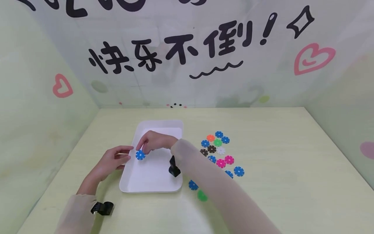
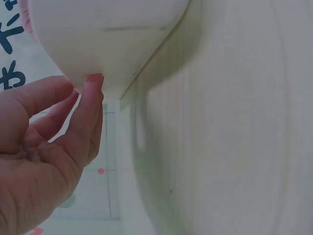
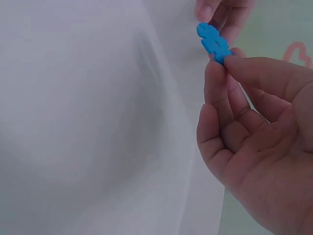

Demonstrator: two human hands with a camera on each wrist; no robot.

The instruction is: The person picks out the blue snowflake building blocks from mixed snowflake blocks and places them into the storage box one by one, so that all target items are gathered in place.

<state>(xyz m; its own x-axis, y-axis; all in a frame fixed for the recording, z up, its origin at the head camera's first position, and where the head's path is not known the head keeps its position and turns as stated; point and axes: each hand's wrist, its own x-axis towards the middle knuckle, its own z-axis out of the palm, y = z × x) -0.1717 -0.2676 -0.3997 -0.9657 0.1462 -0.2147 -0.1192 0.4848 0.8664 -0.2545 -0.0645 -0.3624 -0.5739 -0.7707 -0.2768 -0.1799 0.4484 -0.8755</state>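
Observation:
My right hand (image 1: 156,141) pinches a blue notched plastic disc (image 1: 140,155) between thumb and fingertips, over the left side of a white tray (image 1: 152,189). Seen almost edge-on in the right wrist view, the blue disc (image 3: 214,43) sticks out beyond the fingertips. At the tray's left rim, my left hand (image 1: 112,161) holds the edge with its fingertips. In the left wrist view one finger of the left hand (image 2: 54,142) presses the tray's outer wall (image 2: 112,49), with other fingers at the rim.
Right of the tray, several notched discs lie loose on the table (image 1: 292,169): blue (image 1: 239,171), pink (image 1: 229,160), green (image 1: 202,195), orange (image 1: 210,138), white (image 1: 221,150) and dark brown (image 1: 211,149). The right forearm hides part of them. Printed walls stand behind and beside the table.

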